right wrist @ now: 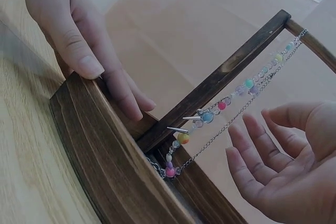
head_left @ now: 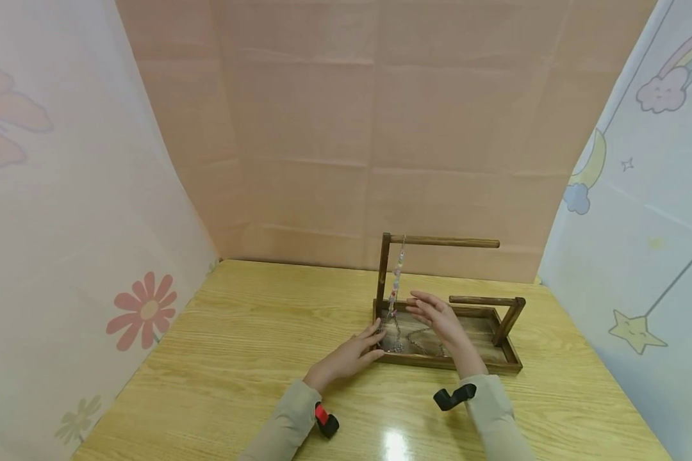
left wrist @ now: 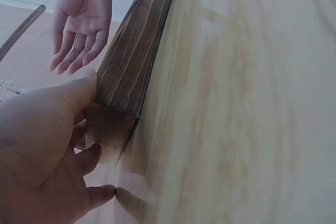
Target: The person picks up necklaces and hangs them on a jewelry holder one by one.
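Observation:
A dark wooden jewelry stand [head_left: 438,363] with a tray base and two horizontal bars stands on the table. From its taller bar hangs a necklace [right wrist: 222,105] of colored beads and silver chain, its lower end reaching the tray. My left hand [head_left: 348,355] holds the left end of the tray, thumb at the front corner and fingers over the end wall, as the left wrist view shows from close by. To the right of the necklace, my right hand [head_left: 441,320] is raised over the tray, palm toward the beads, fingers loosely curved and holding nothing.
More silver chain [head_left: 418,339] lies in the tray. The shorter bar [head_left: 481,300] projects leftward from a post at the tray's right end. Behind the wooden table [head_left: 254,320] rises a plain peach backdrop [head_left: 300,128], with patterned sheets at both sides.

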Demonstrator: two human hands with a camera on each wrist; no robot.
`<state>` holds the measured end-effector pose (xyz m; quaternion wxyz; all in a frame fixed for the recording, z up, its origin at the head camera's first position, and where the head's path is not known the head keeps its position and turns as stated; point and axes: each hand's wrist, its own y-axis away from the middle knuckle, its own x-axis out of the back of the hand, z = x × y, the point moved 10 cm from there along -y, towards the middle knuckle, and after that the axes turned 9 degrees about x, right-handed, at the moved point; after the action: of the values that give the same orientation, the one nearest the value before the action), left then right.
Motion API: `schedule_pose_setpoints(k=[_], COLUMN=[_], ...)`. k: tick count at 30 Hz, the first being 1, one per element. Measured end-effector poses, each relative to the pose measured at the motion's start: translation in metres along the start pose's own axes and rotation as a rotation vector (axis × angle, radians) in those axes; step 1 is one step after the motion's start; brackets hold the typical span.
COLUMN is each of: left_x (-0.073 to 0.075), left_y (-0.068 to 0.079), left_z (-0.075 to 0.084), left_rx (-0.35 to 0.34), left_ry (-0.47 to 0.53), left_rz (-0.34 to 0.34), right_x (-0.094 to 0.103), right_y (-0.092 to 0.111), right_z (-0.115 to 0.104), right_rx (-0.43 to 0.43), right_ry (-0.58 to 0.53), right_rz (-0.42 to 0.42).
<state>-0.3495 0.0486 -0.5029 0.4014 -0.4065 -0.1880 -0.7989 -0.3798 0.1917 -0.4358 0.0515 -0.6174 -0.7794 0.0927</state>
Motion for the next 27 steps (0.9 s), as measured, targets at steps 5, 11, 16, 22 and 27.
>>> schedule_pose_setpoints(k=[5, 11, 16, 22, 27], left_x=[0.0, 0.001, 0.002, 0.003, 0.003], left_y=[0.0, 0.001, 0.002, 0.004, 0.003], left_z=[0.001, 0.002, 0.003, 0.003, 0.002], left_rx=[-0.007, -0.005, -0.002, 0.0, 0.002], left_ry=[-0.006, 0.004, 0.014, 0.028, 0.028], left_rz=[-0.002, -0.009, -0.016, -0.014, -0.009], right_x=[0.008, 0.016, 0.017, 0.018, 0.019], right_y=[0.0, -0.002, -0.002, 0.0, 0.002], right_z=[0.011, 0.021, 0.023, 0.028, 0.031], right_rx=[-0.011, 0.007, 0.017, -0.01, -0.027], right_ry=[-0.004, 0.036, 0.063, 0.097, 0.111], right_rz=[0.018, 0.014, -0.011, -0.026, -0.036])
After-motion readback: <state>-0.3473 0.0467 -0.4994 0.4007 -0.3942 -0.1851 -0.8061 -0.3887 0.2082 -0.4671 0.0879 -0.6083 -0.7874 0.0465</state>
